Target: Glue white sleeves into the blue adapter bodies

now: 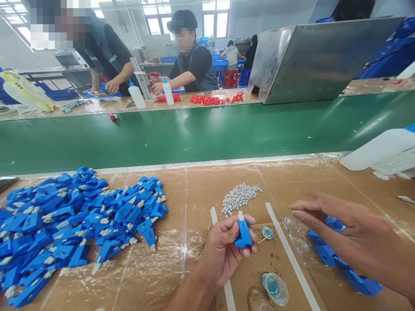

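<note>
Hundreds of blue plastic pieces [71,220] lie heaped on the counter [201,190]; more sit under the right hand [350,237], its fingers loosely apart. Left hand [223,250] pinches one blue clip [244,234] by its flat sides: light, stiff, likely slippery.

Windows: I see a bright row of windows [214,19] on the far wall — daylight.
Belt: green conveyor belt [194,129] crosses my view.
Far bench: a worktable [97,106] with seated co-workers [194,56].
Right: slanted metal housing [317,56].
</note>
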Demonstrator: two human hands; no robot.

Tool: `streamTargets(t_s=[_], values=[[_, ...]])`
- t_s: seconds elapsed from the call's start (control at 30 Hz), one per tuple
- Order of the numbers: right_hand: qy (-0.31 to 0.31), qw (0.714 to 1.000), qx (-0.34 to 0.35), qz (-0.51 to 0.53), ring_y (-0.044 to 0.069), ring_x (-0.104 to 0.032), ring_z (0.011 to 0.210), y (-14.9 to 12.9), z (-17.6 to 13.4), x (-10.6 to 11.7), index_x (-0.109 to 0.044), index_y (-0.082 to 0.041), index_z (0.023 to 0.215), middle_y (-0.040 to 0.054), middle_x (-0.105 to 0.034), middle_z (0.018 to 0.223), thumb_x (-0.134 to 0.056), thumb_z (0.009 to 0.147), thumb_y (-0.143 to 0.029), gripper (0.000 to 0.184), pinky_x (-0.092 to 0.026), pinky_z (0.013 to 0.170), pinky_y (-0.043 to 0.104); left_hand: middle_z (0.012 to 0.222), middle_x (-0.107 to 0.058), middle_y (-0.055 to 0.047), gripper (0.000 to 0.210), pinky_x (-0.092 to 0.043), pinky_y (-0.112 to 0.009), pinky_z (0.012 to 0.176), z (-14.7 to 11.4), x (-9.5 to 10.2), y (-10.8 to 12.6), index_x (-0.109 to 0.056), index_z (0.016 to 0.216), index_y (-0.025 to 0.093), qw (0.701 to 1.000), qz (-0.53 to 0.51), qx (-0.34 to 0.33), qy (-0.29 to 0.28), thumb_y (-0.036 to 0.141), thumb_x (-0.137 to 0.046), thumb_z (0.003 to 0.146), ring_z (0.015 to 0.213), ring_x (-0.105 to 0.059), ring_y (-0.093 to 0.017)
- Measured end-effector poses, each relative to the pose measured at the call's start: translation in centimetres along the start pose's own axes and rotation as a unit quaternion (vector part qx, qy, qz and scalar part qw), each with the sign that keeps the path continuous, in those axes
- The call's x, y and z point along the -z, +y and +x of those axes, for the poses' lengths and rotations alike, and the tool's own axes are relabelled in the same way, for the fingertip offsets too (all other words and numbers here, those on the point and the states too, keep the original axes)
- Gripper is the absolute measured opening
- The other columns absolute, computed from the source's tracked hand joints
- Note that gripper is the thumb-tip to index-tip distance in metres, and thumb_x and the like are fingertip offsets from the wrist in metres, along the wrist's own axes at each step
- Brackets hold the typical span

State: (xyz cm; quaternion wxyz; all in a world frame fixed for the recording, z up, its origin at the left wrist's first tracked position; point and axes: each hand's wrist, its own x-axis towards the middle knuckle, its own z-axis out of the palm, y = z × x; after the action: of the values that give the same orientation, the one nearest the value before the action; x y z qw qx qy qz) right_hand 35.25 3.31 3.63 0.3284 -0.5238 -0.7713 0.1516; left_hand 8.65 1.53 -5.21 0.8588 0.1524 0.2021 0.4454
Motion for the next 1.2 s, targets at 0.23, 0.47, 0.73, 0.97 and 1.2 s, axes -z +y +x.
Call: streamTargets(t_s=[0.23, 0.47, 0.73, 0.97, 1.2], values=[[-0.165, 0.985, -0.055, -0.023, 0.025, -0.075, 0.078, 7.3, 5.3, -2.5, -0.084, -0.025, 0.097, 0.0055, -0.084, 0.089, -0.065, 0.107, -0.049, 0.031, -0.057, 0.071, 0.038, 0.085, -0.079, -0.008, 0.041, -0.055, -0.012, 0.057, 0.1, -0.3, 0.6, -0.086, 0.109, 0.007, 0.997, -0.045, -0.018, 0.067, 0.031, -0.102, 0.080, 0.070, -0.077, -0.012], [-0.257, 0.959, -0.116, -0.031, 0.020, -0.078, 0.090, 9.9, 7.4, -6.7, -0.077, -0.017, 0.115, 0.0044, -0.080, 0.107, -0.073, 0.111, -0.041, 0.024, -0.066, 0.084, 0.040, 0.084, -0.079, -0.009, 0.045, -0.053, -0.013, 0.056, 0.1, -0.3, 0.6, -0.086, 0.107, 0.007, 0.995, -0.040, -0.024, 0.083, 0.034, -0.104, 0.077, 0.068, -0.076, -0.013], [-0.227, 0.960, -0.154, 0.058, 0.021, -0.073, 0.083, 7.4, 7.4, -6.0, -0.074, -0.019, 0.097, 0.0040, -0.077, 0.093, -0.075, 0.108, -0.046, 0.028, -0.064, 0.079, 0.038, 0.085, -0.079, -0.010, 0.040, -0.052, -0.013, 0.056, 0.2, -0.3, 0.3, -0.085, 0.106, 0.007, 0.997, -0.023, -0.024, 0.067, 0.037, -0.100, 0.083, 0.068, -0.074, -0.012], [-0.203, 0.914, -0.190, 0.295, 0.020, -0.073, 0.070, 1.1, 1.6, -4.9, -0.075, -0.019, 0.107, 0.0051, -0.078, 0.082, -0.068, 0.102, -0.073, 0.054, -0.060, 0.066, 0.033, 0.085, -0.080, -0.011, 0.038, -0.054, -0.014, 0.056, 0.1, -0.1, -0.9, -0.085, 0.106, 0.007, 0.999, -0.026, -0.014, 0.043, 0.038, -0.096, 0.087, 0.067, -0.078, -0.014], [-0.159, 0.804, -0.303, 0.486, 0.017, -0.069, 0.074, -1.6, -0.4, -6.9, -0.082, -0.019, 0.090, 0.0030, -0.077, 0.079, -0.092, 0.090, -0.060, 0.042, -0.055, 0.072, 0.029, 0.083, -0.079, -0.011, 0.040, -0.054, -0.015, 0.055, 0.3, 0.2, -1.3, -0.086, 0.107, 0.009, 0.999, 0.007, -0.035, 0.023, 0.044, -0.093, 0.089, 0.067, -0.076, -0.014]])
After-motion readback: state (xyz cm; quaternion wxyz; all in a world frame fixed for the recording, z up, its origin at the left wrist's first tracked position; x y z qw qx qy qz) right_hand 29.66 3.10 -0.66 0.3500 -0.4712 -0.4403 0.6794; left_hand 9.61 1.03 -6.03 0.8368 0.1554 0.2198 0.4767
